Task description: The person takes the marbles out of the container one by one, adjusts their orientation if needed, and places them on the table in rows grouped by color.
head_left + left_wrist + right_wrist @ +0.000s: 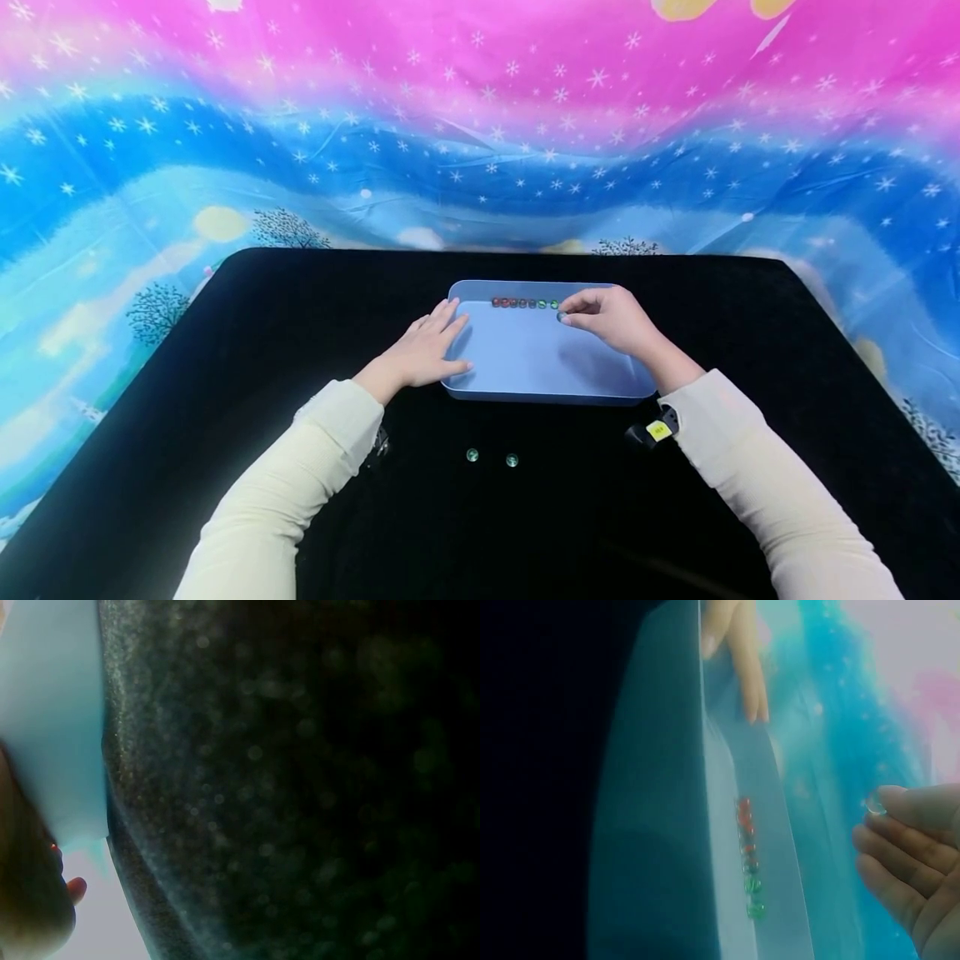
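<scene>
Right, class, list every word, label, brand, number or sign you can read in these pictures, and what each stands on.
Yellow label on the black device by the right sleeve: dark marks, too small and blurred to read.
Tray, marbles, patterned backdrop: no lettering visible.
So no text can be quoted.

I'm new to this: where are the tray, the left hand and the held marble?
Tray (517,354): head view, on the bare inside floor.
Left hand (424,352): head view, on the back of the hand.
Held marble (874,803): right wrist view, on its exposed side, clear of the fingertips.
</scene>
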`<state>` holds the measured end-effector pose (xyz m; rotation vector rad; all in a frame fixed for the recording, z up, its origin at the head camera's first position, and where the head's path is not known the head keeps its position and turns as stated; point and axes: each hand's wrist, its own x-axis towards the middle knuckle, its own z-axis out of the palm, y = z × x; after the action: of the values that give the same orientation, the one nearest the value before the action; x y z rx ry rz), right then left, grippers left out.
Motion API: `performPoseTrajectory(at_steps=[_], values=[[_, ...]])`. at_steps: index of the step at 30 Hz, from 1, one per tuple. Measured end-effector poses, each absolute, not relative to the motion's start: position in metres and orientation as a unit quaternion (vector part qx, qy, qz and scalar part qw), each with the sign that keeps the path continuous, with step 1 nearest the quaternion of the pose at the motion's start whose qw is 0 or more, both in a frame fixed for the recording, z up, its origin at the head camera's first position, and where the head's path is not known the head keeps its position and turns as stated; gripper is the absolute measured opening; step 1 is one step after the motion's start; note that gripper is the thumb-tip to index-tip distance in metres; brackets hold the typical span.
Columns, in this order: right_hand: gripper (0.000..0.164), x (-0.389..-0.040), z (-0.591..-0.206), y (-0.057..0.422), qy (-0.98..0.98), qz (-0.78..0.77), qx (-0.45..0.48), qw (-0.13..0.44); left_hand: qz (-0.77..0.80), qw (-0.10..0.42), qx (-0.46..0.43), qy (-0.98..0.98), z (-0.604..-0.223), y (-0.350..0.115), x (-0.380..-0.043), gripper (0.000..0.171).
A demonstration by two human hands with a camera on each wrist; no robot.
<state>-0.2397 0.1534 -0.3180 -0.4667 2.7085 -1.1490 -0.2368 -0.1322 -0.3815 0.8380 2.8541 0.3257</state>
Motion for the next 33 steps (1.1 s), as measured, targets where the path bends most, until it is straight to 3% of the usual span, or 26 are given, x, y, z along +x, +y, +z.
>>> performPoseTrajectory(at_steps=[20, 33], values=[[0.017, -0.195, -0.331, 0.144, 0.878, -0.438, -0.186, 0.057, 0.11, 0.073, 0.282, 0.95, -0.382, -0.133, -0.237, 0.077], [0.016, -0.173, -0.335, 0.14, 0.857, -0.465, -0.206, 0.081, 0.107, 0.073, 0.28, 0.951, -0.381, -0.133, -0.236, 0.076]])
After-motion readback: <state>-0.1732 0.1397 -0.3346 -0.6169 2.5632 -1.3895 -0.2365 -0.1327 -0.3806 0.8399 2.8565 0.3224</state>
